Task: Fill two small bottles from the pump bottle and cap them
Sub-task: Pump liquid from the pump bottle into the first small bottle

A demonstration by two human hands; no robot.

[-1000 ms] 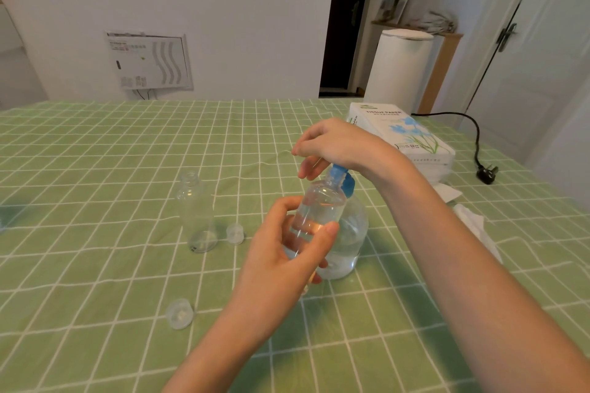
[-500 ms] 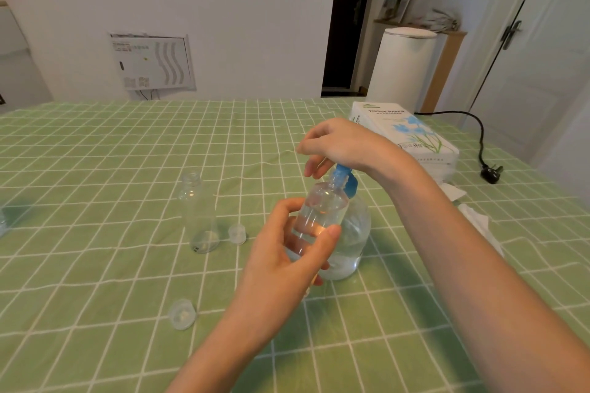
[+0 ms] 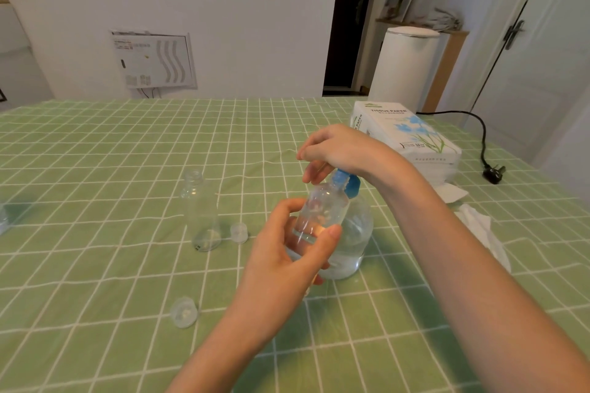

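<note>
My left hand (image 3: 287,252) grips a small clear bottle (image 3: 322,210), tilted with its mouth under the blue pump head (image 3: 346,183) of the clear pump bottle (image 3: 354,242), which stands on the table right behind it. My right hand (image 3: 341,150) rests on top of the pump head, fingers curved over it. A second small clear bottle (image 3: 201,210) stands upright and uncapped to the left. Two clear caps lie on the cloth: one (image 3: 238,232) beside that bottle, the other (image 3: 184,312) nearer to me.
The table wears a green checked cloth (image 3: 95,169). A tissue paper pack (image 3: 405,137) lies at the right back, crumpled tissues (image 3: 479,226) near my right forearm. A black cable with plug (image 3: 493,172) lies at the far right.
Both hands and the bottles keep nearly the same pose; my right hand stays on the pump head. The view has shifted only slightly.
</note>
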